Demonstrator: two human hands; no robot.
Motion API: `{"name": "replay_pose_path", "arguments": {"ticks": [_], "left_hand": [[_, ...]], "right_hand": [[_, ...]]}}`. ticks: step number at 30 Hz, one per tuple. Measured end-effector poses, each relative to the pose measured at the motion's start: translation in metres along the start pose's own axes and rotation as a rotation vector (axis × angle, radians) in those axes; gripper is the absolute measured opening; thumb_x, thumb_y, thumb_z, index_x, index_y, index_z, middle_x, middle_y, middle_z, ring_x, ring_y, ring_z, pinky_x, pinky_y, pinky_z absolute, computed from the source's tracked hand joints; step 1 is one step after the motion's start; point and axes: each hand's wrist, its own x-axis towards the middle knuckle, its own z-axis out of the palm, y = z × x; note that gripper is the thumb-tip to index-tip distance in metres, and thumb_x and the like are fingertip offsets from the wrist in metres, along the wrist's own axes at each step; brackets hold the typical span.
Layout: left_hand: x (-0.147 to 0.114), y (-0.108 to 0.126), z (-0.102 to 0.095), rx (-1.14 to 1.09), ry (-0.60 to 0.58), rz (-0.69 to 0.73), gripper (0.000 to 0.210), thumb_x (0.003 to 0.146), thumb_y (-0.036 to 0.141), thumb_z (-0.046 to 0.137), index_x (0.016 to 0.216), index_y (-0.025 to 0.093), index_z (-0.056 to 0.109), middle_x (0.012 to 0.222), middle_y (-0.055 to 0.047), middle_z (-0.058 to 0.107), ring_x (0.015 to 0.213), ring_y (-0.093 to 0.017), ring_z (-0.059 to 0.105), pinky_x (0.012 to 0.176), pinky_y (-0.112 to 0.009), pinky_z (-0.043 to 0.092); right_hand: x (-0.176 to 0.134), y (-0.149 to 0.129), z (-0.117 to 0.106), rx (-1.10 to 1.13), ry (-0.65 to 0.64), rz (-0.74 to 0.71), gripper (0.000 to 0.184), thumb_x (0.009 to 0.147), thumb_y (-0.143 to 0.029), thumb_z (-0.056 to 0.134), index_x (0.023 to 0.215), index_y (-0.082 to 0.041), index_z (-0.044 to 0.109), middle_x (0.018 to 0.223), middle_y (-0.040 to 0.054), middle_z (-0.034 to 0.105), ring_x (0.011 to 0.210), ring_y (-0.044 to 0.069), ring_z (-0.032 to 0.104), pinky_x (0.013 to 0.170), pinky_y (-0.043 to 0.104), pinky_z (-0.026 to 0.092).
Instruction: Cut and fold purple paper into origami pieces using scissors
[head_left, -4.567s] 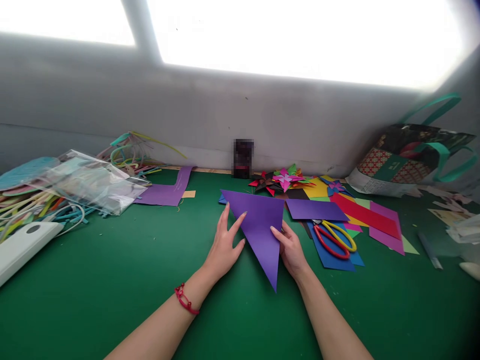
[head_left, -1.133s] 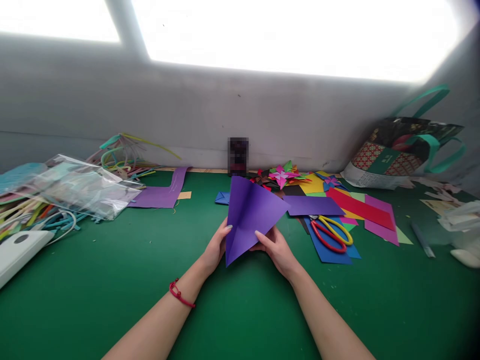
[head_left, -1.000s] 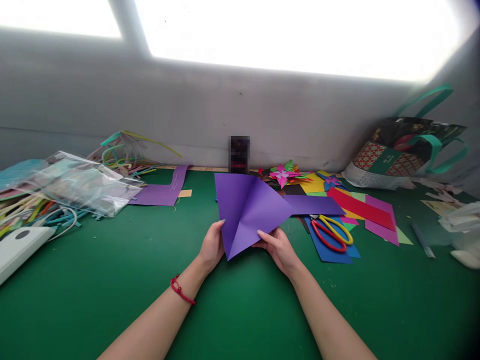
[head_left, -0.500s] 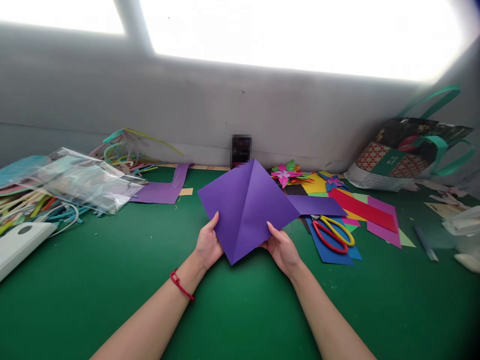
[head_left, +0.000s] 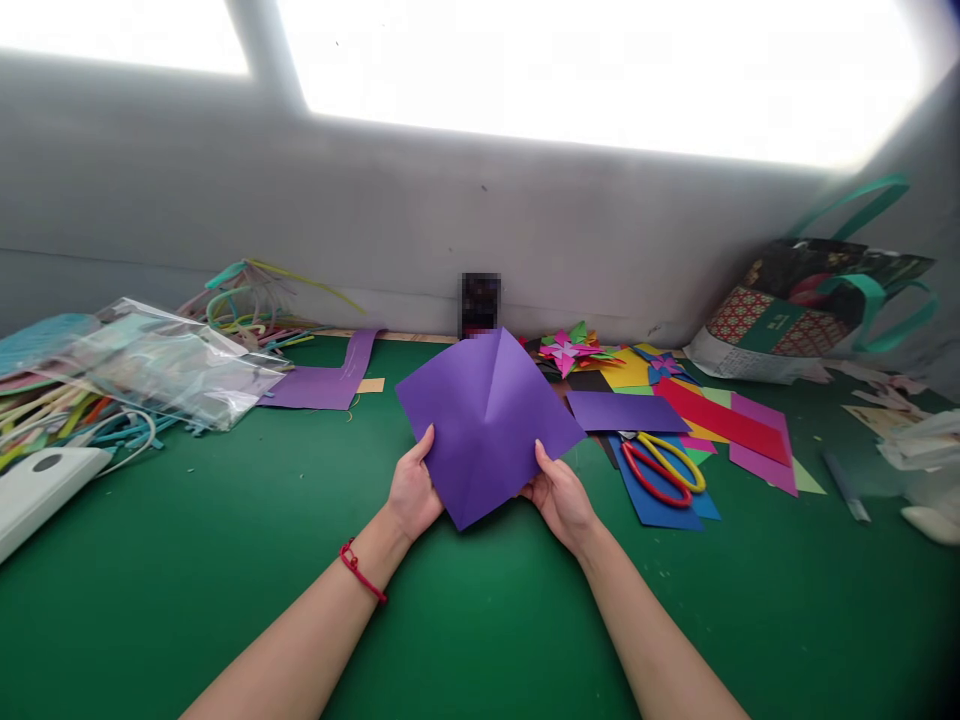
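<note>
A square sheet of purple paper is held up in front of me, one corner pointing toward me. A crease runs down it from the far corner to the near one. My left hand grips its lower left edge, thumb on top and fingers hidden beneath. On the lower right edge my right hand pinches the sheet the same way. Scissors with red and yellow handles lie right of the paper, on blue paper. A purple strip rests just behind them.
Leftward are a clear plastic bag, pipe cleaners, a white device and a cut purple sheet. Folded paper flowers, a red strip, a pen and a patterned bag are rightward. A green surface lies below.
The purple sheet has bent: its middle crease looks softer and its right corner has drawn inward and down. Both hands keep nearly the same places on its edges.
</note>
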Motion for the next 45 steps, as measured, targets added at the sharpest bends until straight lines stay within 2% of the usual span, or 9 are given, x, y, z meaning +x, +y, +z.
{"name": "replay_pose_path", "arguments": {"ticks": [5,9,12,17,21,25,31,37,45], "left_hand": [[0.000,-0.001,-0.002,-0.011,-0.055,0.007,0.030,0.081,0.034,0.049,0.101,0.015,0.060,0.092,-0.005,0.068,0.085,-0.020,0.063,0.087,-0.036,0.044],[-0.001,0.002,-0.004,-0.053,-0.116,-0.006,0.042,0.079,0.050,0.046,0.104,0.018,0.059,0.095,-0.005,0.067,0.090,-0.022,0.061,0.086,-0.036,0.044],[-0.003,0.008,-0.006,-0.041,-0.175,-0.003,0.059,0.076,0.063,0.038,0.108,0.017,0.057,0.096,-0.007,0.067,0.096,-0.025,0.058,0.089,-0.037,0.041],[-0.010,0.013,-0.007,0.100,-0.250,-0.143,0.076,0.069,0.074,0.031,0.110,0.014,0.055,0.084,-0.011,0.067,0.084,-0.029,0.062,0.081,-0.043,0.043],[-0.012,0.012,-0.006,0.126,-0.124,-0.230,0.060,0.073,0.062,0.043,0.104,0.013,0.058,0.081,-0.011,0.067,0.077,-0.028,0.063,0.073,-0.041,0.047],[-0.007,0.013,-0.005,0.119,0.060,-0.098,0.021,0.076,0.031,0.049,0.073,0.014,0.062,0.057,-0.003,0.064,0.052,-0.018,0.061,0.057,-0.030,0.050],[-0.003,0.012,0.000,0.129,0.158,0.136,0.017,0.076,0.015,0.046,0.069,0.017,0.061,0.056,0.001,0.064,0.049,-0.012,0.060,0.062,-0.025,0.051],[0.001,0.014,-0.001,0.125,0.165,-0.070,0.017,0.074,0.020,0.047,0.069,0.013,0.061,0.057,-0.004,0.064,0.054,-0.019,0.062,0.059,-0.031,0.051],[-0.002,0.008,-0.008,0.145,0.146,-0.265,0.035,0.069,0.043,0.060,0.081,0.010,0.064,0.065,-0.010,0.068,0.057,-0.024,0.063,0.060,-0.037,0.051]], "right_hand": [[0.003,-0.001,-0.003,0.094,0.160,-0.094,0.016,0.075,-0.030,0.062,0.087,-0.019,0.061,0.072,-0.0003,0.067,0.049,0.012,0.055,0.038,0.023,0.040],[0.002,-0.013,-0.015,0.215,0.375,-0.218,0.024,0.066,-0.014,0.064,0.088,-0.020,0.062,0.084,-0.0010,0.069,0.073,0.018,0.063,0.060,0.029,0.051],[-0.001,-0.025,-0.024,0.250,0.456,-0.110,0.020,0.063,-0.012,0.060,0.081,-0.019,0.064,0.074,0.0005,0.069,0.074,0.022,0.064,0.067,0.035,0.052],[-0.004,-0.028,-0.026,0.198,0.370,0.089,0.012,0.062,-0.017,0.056,0.068,-0.016,0.065,0.060,0.0036,0.067,0.060,0.023,0.063,0.061,0.039,0.051],[-0.005,-0.024,-0.023,0.143,0.294,0.178,0.009,0.060,-0.017,0.056,0.063,-0.017,0.064,0.056,0.0016,0.066,0.051,0.020,0.060,0.054,0.036,0.049],[-0.004,-0.025,-0.021,0.138,0.268,0.144,0.014,0.060,-0.017,0.056,0.069,-0.019,0.067,0.059,-0.0001,0.066,0.054,0.020,0.062,0.059,0.036,0.050],[-0.004,-0.025,-0.013,0.213,0.319,0.110,0.020,0.068,-0.027,0.065,0.086,-0.018,0.066,0.071,0.0032,0.070,0.069,0.023,0.066,0.063,0.036,0.052],[-0.006,-0.025,-0.016,0.192,0.231,0.165,0.031,0.073,-0.039,0.059,0.090,-0.015,0.067,0.079,0.0082,0.070,0.079,0.028,0.065,0.066,0.040,0.053],[-0.007,-0.026,-0.019,0.257,0.200,0.170,0.026,0.074,-0.034,0.058,0.087,-0.014,0.067,0.081,0.0077,0.071,0.084,0.026,0.065,0.072,0.037,0.053]]}}
